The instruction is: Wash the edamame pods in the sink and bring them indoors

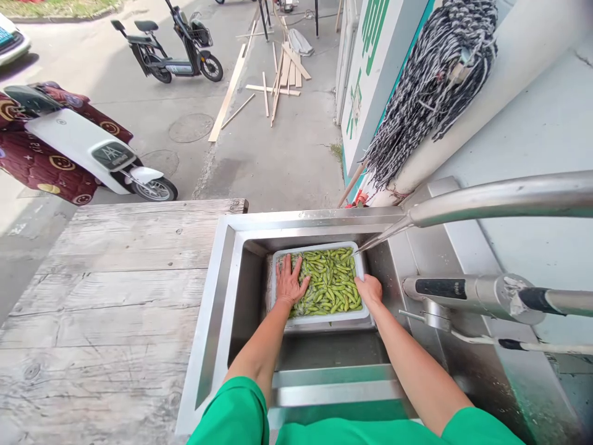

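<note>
A white rectangular tray point(331, 317) full of green edamame pods point(327, 278) sits in a steel sink point(315, 352). Water covers part of the pods. On the tray's left side, my left hand point(289, 283) lies with fingers spread over the pods. My right hand point(370, 289) is closed round the tray's right rim, its fingertips partly hidden. From the faucet spout point(463, 201), a stream of water runs into the tray near its far right corner.
A wooden plank table point(125, 309) adjoins the sink on the left. The faucet body point(467, 296) juts in at right, below a hanging mop point(430, 86). Beyond are scooters, one white point(88, 145), and loose wooden boards point(282, 74) on the pavement.
</note>
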`<control>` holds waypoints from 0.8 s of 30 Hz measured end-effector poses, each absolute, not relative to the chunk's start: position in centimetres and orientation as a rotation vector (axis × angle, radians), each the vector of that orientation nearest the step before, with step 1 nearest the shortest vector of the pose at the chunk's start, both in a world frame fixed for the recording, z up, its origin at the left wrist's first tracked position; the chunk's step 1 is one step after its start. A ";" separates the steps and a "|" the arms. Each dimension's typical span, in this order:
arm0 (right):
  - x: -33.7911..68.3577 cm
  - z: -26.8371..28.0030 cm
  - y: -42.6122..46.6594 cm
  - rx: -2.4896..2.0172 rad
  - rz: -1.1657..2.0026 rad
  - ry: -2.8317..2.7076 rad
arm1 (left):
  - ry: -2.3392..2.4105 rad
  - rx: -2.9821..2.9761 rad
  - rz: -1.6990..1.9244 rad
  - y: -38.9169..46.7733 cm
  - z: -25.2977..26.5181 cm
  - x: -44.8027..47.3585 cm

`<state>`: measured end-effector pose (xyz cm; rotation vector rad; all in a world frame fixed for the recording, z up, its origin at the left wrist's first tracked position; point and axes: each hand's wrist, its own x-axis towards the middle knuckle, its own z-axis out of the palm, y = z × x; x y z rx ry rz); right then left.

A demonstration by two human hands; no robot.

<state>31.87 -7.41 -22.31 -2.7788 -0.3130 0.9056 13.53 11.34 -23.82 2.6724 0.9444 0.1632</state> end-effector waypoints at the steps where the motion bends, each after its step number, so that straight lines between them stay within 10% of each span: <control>1: 31.9 -22.3 -7.4 -2.781 0.905 -0.317 | 0.949 2.673 0.157 11.3 -23.9 13.5; 24: 31.4 -20.8 -7.2 -2.716 0.879 -0.362 | 0.869 2.648 0.324 12.2 -26.1 12.6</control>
